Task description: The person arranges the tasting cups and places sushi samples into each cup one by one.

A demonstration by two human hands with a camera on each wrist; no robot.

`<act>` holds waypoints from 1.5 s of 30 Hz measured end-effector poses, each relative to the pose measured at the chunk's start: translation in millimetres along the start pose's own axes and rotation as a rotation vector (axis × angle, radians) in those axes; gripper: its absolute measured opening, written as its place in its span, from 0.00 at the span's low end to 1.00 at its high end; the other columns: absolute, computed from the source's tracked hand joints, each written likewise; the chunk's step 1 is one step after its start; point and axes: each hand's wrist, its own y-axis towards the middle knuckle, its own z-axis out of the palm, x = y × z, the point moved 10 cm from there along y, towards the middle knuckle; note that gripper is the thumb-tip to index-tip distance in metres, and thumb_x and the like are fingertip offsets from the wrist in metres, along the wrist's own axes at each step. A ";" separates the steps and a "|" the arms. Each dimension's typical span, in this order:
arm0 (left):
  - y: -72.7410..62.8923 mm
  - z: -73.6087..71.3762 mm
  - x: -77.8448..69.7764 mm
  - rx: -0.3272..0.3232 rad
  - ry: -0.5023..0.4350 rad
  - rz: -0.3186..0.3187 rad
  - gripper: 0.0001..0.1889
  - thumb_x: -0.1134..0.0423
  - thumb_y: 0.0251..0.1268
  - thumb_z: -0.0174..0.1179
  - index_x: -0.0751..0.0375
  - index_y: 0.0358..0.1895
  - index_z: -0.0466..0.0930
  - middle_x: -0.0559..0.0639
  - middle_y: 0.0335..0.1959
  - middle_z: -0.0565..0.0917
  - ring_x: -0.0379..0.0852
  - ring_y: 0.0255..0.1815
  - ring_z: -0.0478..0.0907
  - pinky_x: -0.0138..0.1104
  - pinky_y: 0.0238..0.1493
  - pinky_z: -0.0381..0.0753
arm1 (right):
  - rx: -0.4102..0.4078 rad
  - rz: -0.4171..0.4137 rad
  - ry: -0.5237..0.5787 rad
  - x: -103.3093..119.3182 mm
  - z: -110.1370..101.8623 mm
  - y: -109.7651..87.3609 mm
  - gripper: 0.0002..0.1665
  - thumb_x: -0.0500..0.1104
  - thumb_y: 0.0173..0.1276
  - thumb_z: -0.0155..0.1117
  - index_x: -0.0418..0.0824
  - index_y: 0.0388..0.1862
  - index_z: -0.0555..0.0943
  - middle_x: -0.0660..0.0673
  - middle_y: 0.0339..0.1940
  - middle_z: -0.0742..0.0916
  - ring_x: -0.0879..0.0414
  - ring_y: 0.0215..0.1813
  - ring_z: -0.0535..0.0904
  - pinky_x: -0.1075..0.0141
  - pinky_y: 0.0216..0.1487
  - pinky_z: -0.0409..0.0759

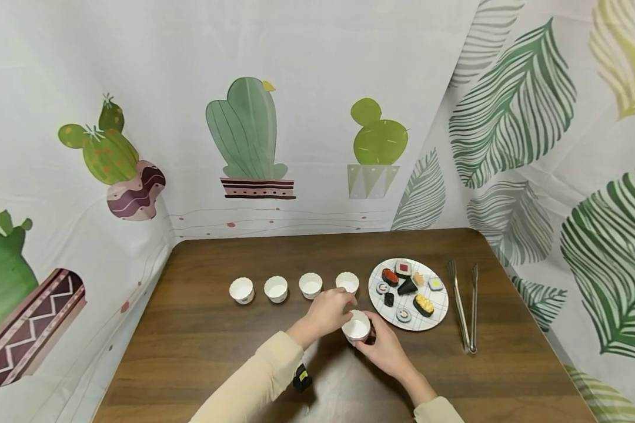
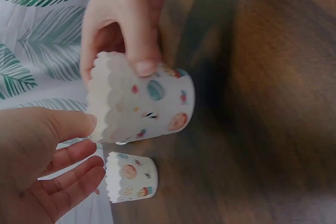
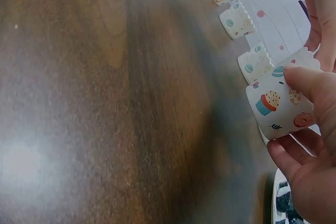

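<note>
My right hand (image 1: 386,349) holds a white paper baking cup (image 1: 356,326) by its side, thumb on one face and fingers on the other. Cupcakes and sweets are printed on the cup's wall (image 3: 283,103). My left hand (image 1: 328,312) is at the scalloped rim; in the left wrist view its thumb (image 2: 79,124) presses the rim while the other visible fingers stay loosely bent and apart from the cup. Its index finger is hidden. Several scalloped edges show, but I cannot tell whether cups are nested. Beyond my hands, a matching cup (image 1: 347,282) stands upright on the table.
More paper cups (image 1: 276,289) continue that row leftward. To the right, a round checked plate (image 1: 377,308) bears several sushi pieces, beside metal tongs (image 1: 473,311). A small black object with a yellow mark (image 1: 302,379) lies under my left forearm. Printed cloth (image 1: 317,217) borders the wooden table (image 1: 190,352).
</note>
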 end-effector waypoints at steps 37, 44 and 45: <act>-7.8 -26.1 4.4 -0.160 -0.031 -0.061 0.08 0.69 0.43 0.67 0.51 0.22 0.79 0.41 0.21 0.78 0.37 0.23 0.76 0.27 0.22 0.72 | -0.036 -0.089 -0.061 23.5 2.3 4.5 0.39 0.32 0.41 0.75 0.38 0.55 0.71 0.47 0.48 0.80 0.55 0.49 0.76 0.62 0.49 0.77; -8.6 -38.0 2.2 -0.171 -0.088 -0.059 0.08 0.70 0.44 0.67 0.50 0.22 0.80 0.40 0.22 0.78 0.35 0.23 0.75 0.25 0.24 0.71 | -0.021 -0.050 -0.050 19.4 3.8 3.9 0.38 0.34 0.42 0.75 0.39 0.56 0.71 0.48 0.49 0.80 0.57 0.51 0.75 0.61 0.51 0.75; -8.8 -40.6 1.9 -0.175 -0.093 -0.054 0.08 0.70 0.44 0.67 0.50 0.22 0.80 0.40 0.22 0.78 0.34 0.23 0.75 0.25 0.24 0.71 | -0.020 -0.049 -0.049 19.0 4.0 3.7 0.38 0.34 0.42 0.75 0.39 0.56 0.71 0.48 0.49 0.79 0.57 0.51 0.75 0.61 0.51 0.75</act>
